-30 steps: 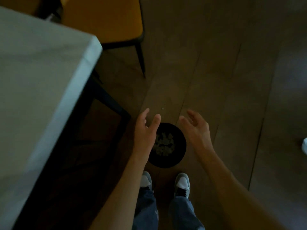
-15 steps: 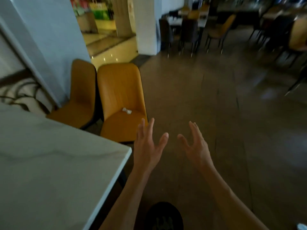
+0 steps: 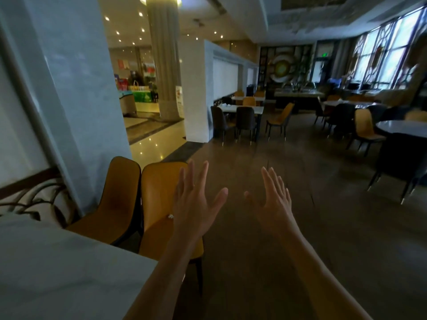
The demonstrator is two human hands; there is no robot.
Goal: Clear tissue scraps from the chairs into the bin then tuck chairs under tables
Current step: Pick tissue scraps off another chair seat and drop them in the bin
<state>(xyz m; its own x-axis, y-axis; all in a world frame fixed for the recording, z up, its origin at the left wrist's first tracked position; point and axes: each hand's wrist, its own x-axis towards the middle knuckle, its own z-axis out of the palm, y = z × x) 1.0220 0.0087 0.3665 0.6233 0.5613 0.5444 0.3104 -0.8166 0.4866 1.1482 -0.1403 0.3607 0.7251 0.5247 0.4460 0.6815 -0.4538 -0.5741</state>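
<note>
Two mustard-yellow chairs stand side by side past the corner of a white marble table (image 3: 57, 269). The nearer chair (image 3: 157, 204) has a small white tissue scrap (image 3: 170, 216) on its seat, partly hidden behind my left hand (image 3: 196, 204). That hand is held up in front of the chair, fingers spread, holding nothing. My right hand (image 3: 275, 202) is raised over the floor to the right, also open with nothing in it. The other yellow chair (image 3: 117, 199) stands to the left against the wall. The bin is out of view.
A blue-grey wall and pillar (image 3: 76, 112) rise on the left. Brown wooden floor (image 3: 288, 227) stretches ahead. Dark and yellow chairs stand around white tables (image 3: 240, 109) in the distance, and a round table (image 3: 402, 125) with dark chairs is at the right.
The view has swung up from the floor and the black bin of scraps to the room ahead. Both open hands have risen with it; the bin has dropped out of sight.
</note>
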